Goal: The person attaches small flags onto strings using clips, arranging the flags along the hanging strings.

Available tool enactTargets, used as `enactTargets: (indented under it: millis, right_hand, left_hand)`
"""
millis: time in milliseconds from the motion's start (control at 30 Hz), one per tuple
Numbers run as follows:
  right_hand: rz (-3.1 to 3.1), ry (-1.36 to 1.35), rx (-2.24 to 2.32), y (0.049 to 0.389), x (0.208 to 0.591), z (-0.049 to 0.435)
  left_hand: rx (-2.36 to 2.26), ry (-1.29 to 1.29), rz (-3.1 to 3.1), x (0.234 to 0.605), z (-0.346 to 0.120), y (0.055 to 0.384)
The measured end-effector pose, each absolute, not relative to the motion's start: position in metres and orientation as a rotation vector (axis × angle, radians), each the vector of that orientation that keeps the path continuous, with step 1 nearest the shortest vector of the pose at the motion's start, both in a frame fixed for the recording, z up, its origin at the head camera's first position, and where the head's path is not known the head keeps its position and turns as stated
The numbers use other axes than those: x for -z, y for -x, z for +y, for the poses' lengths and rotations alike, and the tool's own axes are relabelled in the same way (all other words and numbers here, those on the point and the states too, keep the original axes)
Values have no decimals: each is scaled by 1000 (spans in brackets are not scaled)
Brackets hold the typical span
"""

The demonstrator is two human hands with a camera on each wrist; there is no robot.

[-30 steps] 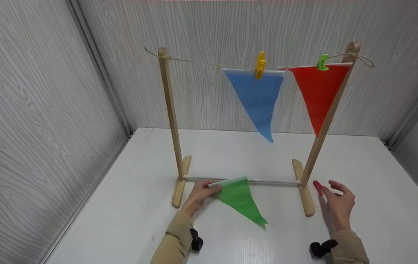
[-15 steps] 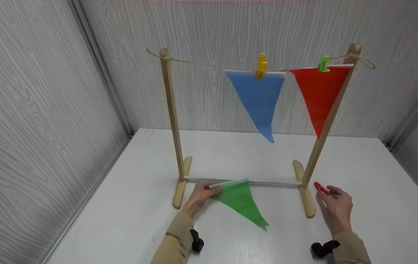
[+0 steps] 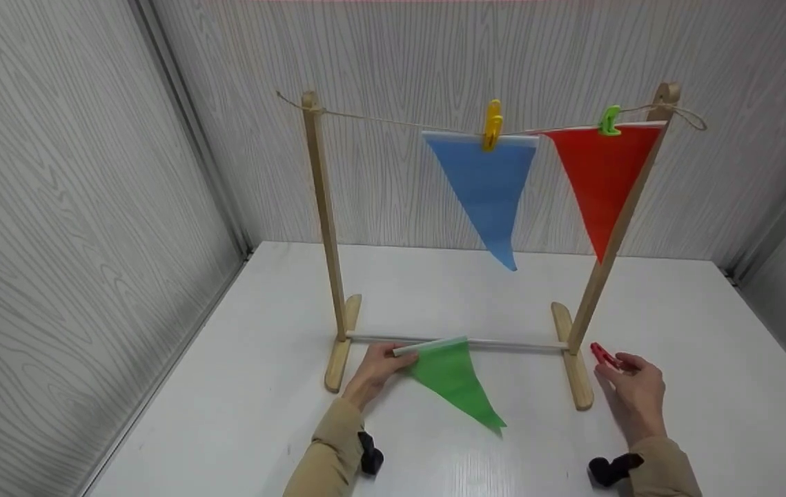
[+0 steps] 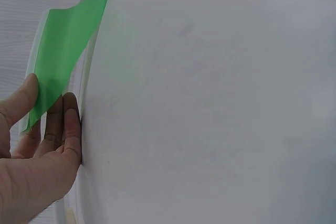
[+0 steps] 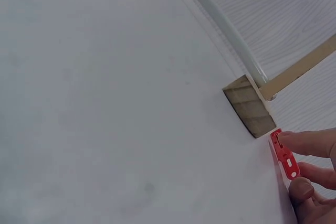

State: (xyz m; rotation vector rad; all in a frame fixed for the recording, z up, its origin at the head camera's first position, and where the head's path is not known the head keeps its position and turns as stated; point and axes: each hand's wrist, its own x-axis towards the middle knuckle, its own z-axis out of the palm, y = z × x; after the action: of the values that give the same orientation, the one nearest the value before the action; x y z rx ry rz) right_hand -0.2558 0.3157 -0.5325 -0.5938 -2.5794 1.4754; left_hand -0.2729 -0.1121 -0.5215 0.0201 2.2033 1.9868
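A green triangular pennant (image 3: 453, 376) with a white top edge is pinched at its left corner by my left hand (image 3: 373, 369), thumb on the near side. The rest of it slants down to the right over the table. My right hand (image 3: 637, 390), beside the stand's right foot, holds a red clothespin (image 3: 603, 355) between thumb and fingers. In the right wrist view this red clothespin (image 5: 285, 157) points toward the foot's end. On the string above hang a blue pennant (image 3: 486, 183) under a yellow clothespin (image 3: 492, 125) and a red pennant (image 3: 606, 172) under a green clothespin (image 3: 609, 120).
The wooden stand has a left post (image 3: 323, 214), a right post (image 3: 624, 228) and a white crossbar (image 3: 517, 344) low between its feet. Twine (image 3: 379, 120) runs between the post tops. Grained panels (image 3: 393, 186) wall in the white table (image 3: 261, 310).
My right fingers have closed in on the red clothespin, which has turned a little in the grasp. My left hand and the green pennant stay nearly in place.
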Motion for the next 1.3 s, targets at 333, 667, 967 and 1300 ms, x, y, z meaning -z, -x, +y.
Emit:
enactTargets:
  millis: [333, 667, 967, 1300]
  right_hand:
    - [-2580, 586, -1467, 256, 533, 317]
    - [-2604, 532, -1422, 254, 534, 317]
    - [-2614, 534, -1395, 254, 532, 318]
    - [-2611, 559, -1454, 256, 532, 316]
  left_hand:
    - [-1989, -28, 2188, 521, -111, 273]
    - [-1980, -20, 2202, 520, -111, 273]
    - [-1994, -37, 2191, 521, -112, 273]
    - [-1995, -41, 2192, 520, -112, 272]
